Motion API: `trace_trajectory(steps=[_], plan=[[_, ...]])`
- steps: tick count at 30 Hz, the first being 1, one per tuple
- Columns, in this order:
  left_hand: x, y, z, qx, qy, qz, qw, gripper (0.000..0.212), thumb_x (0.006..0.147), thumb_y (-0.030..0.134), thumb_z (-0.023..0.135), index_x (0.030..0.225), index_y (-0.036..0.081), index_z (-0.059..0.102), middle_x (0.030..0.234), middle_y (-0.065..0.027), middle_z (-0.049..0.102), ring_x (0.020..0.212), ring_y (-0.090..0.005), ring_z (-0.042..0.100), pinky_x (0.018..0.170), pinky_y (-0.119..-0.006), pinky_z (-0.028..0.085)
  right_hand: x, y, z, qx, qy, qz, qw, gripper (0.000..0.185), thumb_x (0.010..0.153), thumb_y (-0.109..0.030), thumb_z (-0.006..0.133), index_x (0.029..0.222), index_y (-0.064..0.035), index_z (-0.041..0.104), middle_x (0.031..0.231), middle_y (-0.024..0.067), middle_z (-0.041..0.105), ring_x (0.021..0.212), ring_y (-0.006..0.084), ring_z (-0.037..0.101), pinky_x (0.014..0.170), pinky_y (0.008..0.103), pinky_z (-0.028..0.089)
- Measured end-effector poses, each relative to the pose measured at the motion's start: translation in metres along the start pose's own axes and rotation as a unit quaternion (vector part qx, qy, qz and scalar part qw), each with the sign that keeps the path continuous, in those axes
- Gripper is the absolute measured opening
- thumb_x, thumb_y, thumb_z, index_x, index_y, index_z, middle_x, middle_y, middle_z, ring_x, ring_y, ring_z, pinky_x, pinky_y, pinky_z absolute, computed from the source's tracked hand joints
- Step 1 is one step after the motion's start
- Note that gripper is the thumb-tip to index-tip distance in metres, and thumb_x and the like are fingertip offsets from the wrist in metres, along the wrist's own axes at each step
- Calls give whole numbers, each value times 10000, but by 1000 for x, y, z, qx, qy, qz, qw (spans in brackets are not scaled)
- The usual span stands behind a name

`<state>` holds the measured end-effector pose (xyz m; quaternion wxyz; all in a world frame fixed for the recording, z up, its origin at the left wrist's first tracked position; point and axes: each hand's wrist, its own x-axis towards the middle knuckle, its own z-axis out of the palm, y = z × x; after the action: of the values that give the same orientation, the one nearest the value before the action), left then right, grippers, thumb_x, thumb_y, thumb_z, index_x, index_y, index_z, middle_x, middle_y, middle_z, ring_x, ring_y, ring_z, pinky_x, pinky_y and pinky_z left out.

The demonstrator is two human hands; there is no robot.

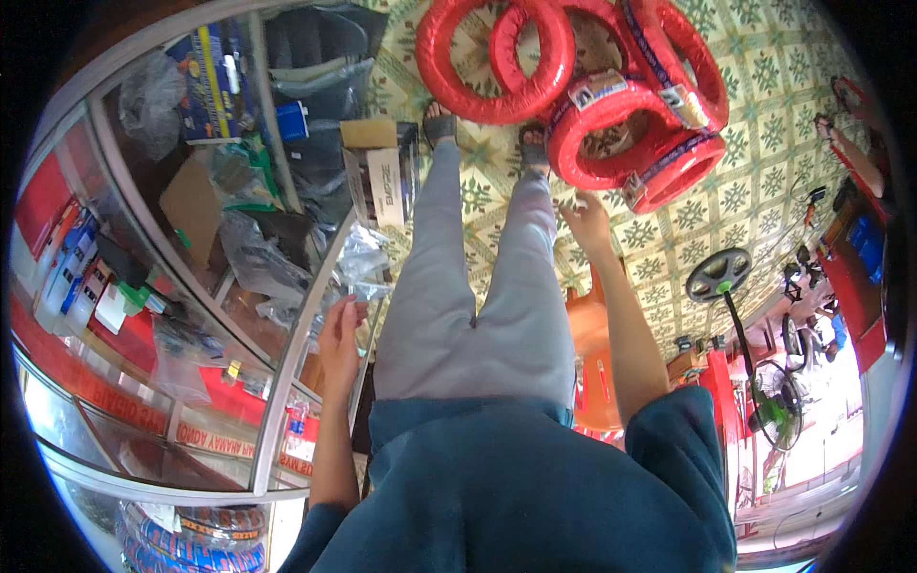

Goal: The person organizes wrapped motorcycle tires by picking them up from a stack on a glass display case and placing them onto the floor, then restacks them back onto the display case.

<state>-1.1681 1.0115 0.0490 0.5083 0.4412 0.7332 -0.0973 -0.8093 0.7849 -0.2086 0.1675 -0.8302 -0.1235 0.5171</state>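
Observation:
My left hand (339,347) hangs beside the metal frame (304,344) of a glass display case. Its fingers are loosely bent, with nothing seen in them. Over the floor by my right leg, my right hand (589,223) has its fingers bent and apart. Just beyond it lie several tyres wrapped in shiny red film. The closest wrapped tyre (573,154) has a dark printed band and a label, and another wrapped tyre (444,79) leans over more of them by my feet. A small pale spot shows at my right fingertips, too small to name.
An orange plastic chair (591,336) stands behind my right arm. Left of my feet, an open cardboard box (380,179) sits by the case, among plastic bags (258,251). A pedestal fan (777,405) stands at right on the patterned tile floor (770,136). Another person's arm (856,161) shows at far right.

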Motion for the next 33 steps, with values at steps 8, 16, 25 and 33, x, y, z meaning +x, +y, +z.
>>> trace_trajectory(steps=[8,16,25,33], plan=[[54,60,-33,-129,-61,103,984,359,1073,267,524,1224,-42,628,1074,-132,716,1008,-185,674,912,-314,512,-168,-25,-36,170,82,165,968,394,913,-279,710,1199,-14,658,1033,34,675,836,111,623,709,265,518],[36,60,-65,-225,-17,186,956,346,1043,263,586,1214,-35,628,1069,-131,726,1012,-173,680,908,-303,514,-198,-100,-42,128,58,101,985,472,892,-253,711,1258,35,632,1114,104,696,933,188,683,746,324,561],[-61,2,-66,-270,119,235,926,378,1023,340,600,1214,18,658,1063,-106,733,1037,-176,673,906,-328,514,-151,-137,-63,56,-19,-190,980,443,906,-235,726,1236,49,646,1084,126,713,942,177,664,770,300,537],[-169,-40,-37,-270,254,275,887,431,975,406,663,1217,50,687,1004,-79,735,894,-146,659,813,-316,525,-84,-48,-76,11,-91,-320,943,300,964,-215,681,1121,41,681,830,61,709,673,103,643,522,265,543]])
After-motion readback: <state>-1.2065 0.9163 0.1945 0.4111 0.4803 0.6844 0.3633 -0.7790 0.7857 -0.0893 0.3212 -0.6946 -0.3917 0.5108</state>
